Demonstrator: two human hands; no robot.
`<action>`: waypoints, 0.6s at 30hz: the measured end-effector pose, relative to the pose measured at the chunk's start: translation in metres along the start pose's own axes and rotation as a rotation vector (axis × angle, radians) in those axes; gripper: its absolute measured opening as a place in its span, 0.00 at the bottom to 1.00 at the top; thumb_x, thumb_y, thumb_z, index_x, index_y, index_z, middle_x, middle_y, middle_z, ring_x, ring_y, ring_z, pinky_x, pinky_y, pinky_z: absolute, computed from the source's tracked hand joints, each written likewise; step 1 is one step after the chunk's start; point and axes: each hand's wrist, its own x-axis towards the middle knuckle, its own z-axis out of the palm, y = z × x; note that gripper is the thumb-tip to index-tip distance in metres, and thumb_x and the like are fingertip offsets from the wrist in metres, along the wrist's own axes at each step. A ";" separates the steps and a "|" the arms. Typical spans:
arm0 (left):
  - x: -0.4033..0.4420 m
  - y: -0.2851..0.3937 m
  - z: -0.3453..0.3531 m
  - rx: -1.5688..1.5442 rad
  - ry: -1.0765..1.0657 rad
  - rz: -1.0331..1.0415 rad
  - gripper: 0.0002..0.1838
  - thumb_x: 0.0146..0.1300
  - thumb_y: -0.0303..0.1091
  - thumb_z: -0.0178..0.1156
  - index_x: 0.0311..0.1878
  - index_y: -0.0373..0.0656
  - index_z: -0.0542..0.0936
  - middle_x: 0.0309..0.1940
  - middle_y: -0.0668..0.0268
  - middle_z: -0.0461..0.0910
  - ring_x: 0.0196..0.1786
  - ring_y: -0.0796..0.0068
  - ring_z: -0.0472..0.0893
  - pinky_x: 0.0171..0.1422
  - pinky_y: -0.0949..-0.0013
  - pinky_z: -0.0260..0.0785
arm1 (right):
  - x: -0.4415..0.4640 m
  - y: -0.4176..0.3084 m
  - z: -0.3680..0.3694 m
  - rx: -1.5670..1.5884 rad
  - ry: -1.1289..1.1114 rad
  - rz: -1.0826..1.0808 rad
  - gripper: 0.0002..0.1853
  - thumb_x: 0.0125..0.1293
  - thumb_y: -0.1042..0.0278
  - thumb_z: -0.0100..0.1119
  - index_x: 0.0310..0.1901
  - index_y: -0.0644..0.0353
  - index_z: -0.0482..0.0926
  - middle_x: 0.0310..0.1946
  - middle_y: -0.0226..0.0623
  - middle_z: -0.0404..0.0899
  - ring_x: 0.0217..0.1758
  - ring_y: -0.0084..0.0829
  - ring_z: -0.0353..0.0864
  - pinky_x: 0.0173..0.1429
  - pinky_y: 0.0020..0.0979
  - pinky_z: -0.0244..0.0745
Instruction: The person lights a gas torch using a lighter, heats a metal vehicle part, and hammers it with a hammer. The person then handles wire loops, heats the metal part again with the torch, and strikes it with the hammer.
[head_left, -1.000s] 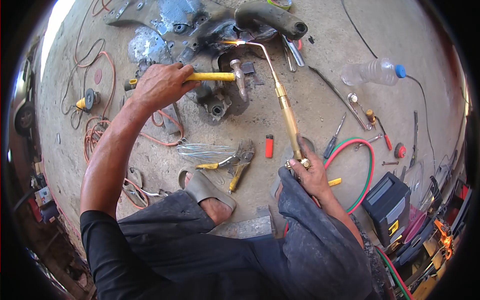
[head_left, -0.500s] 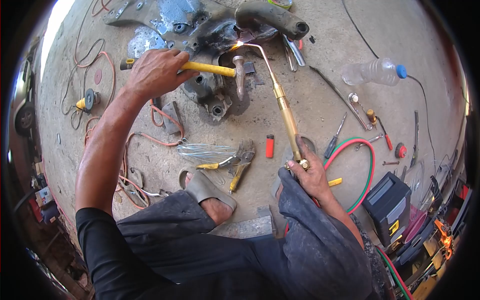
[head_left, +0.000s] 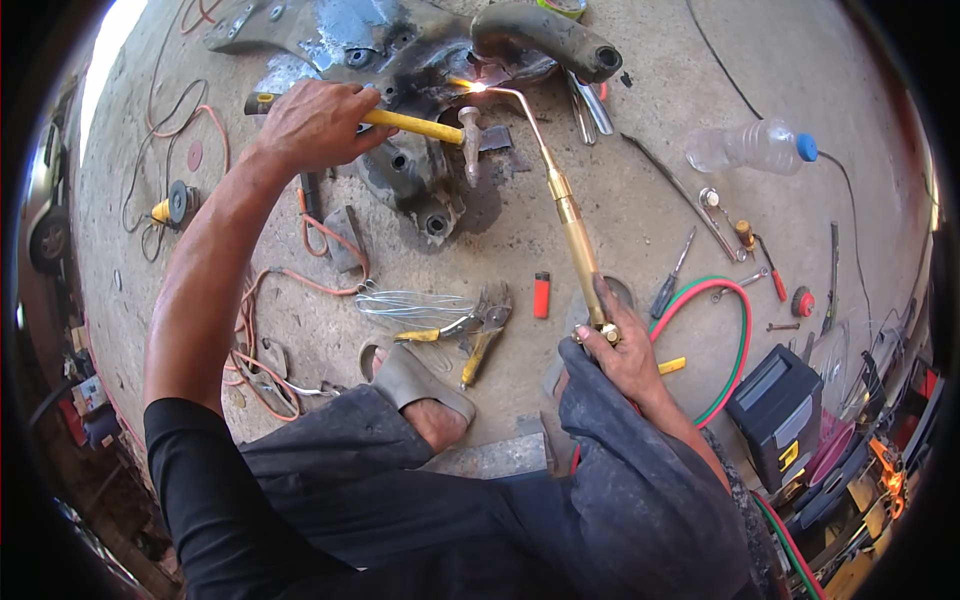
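Note:
My left hand (head_left: 318, 125) is wrapped round the yellow handle of a hammer (head_left: 425, 126), whose metal head hangs in the air near a dark metal part. That heavy part (head_left: 420, 55), greyish with pale blue patches, lies on the concrete floor at the top of the view. In my right hand (head_left: 622, 345), resting by my right knee, is a brass gas torch (head_left: 575, 235). Its thin bent tube reaches up to the metal part, and a bright flame (head_left: 472, 87) burns at the tip against the part's surface.
Pliers (head_left: 485, 325), wires (head_left: 415, 306) and a red lighter (head_left: 541, 295) lie between my feet and the metal part. To the right are a plastic bottle (head_left: 745, 146), a screwdriver (head_left: 672, 275), red and green hoses (head_left: 742, 345) and a black case (head_left: 775, 405). An angle grinder (head_left: 178, 204) sits left.
The hammer head has shifted slightly up and left, with my left hand a little higher. The flame now spreads further left from the torch tip. My right hand has hardly moved.

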 end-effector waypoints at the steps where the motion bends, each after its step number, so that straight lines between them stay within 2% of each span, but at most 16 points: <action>1: 0.002 -0.002 -0.001 -0.002 -0.004 0.013 0.21 0.69 0.57 0.65 0.38 0.46 0.78 0.27 0.62 0.81 0.31 0.58 0.83 0.39 0.54 0.74 | 0.001 0.001 0.000 0.004 -0.002 -0.007 0.40 0.69 0.61 0.67 0.80 0.56 0.62 0.72 0.68 0.67 0.81 0.59 0.61 0.84 0.49 0.49; 5: 0.004 -0.007 -0.003 0.007 0.033 0.087 0.21 0.68 0.57 0.65 0.37 0.47 0.78 0.26 0.63 0.81 0.30 0.59 0.83 0.38 0.54 0.73 | 0.001 0.003 -0.001 -0.010 -0.006 -0.038 0.40 0.69 0.61 0.67 0.80 0.56 0.61 0.72 0.67 0.67 0.81 0.60 0.61 0.84 0.49 0.49; 8: 0.006 -0.008 -0.006 0.049 0.017 0.089 0.22 0.69 0.60 0.62 0.41 0.48 0.82 0.26 0.63 0.83 0.32 0.60 0.85 0.38 0.55 0.76 | 0.002 0.002 -0.002 -0.014 -0.017 -0.051 0.40 0.69 0.61 0.67 0.80 0.56 0.61 0.72 0.67 0.67 0.81 0.59 0.61 0.84 0.48 0.49; 11: 0.009 -0.008 -0.005 0.023 -0.037 0.053 0.22 0.68 0.57 0.66 0.37 0.46 0.78 0.25 0.63 0.80 0.29 0.60 0.82 0.36 0.55 0.73 | 0.002 0.002 0.000 -0.003 -0.006 -0.040 0.40 0.69 0.61 0.67 0.80 0.56 0.61 0.72 0.66 0.68 0.80 0.59 0.61 0.84 0.48 0.49; 14: 0.005 -0.009 -0.002 0.016 0.060 0.098 0.22 0.68 0.58 0.66 0.38 0.46 0.78 0.26 0.63 0.80 0.29 0.60 0.82 0.36 0.55 0.73 | 0.001 0.002 0.001 0.030 0.005 -0.011 0.40 0.69 0.61 0.67 0.80 0.56 0.62 0.71 0.66 0.69 0.79 0.59 0.63 0.83 0.49 0.50; 18: 0.003 -0.009 -0.003 0.033 0.028 0.076 0.22 0.68 0.58 0.66 0.38 0.47 0.79 0.25 0.63 0.80 0.28 0.62 0.82 0.35 0.55 0.73 | 0.002 0.002 0.001 0.010 0.007 -0.021 0.40 0.69 0.61 0.67 0.80 0.56 0.62 0.70 0.65 0.70 0.79 0.59 0.64 0.83 0.49 0.51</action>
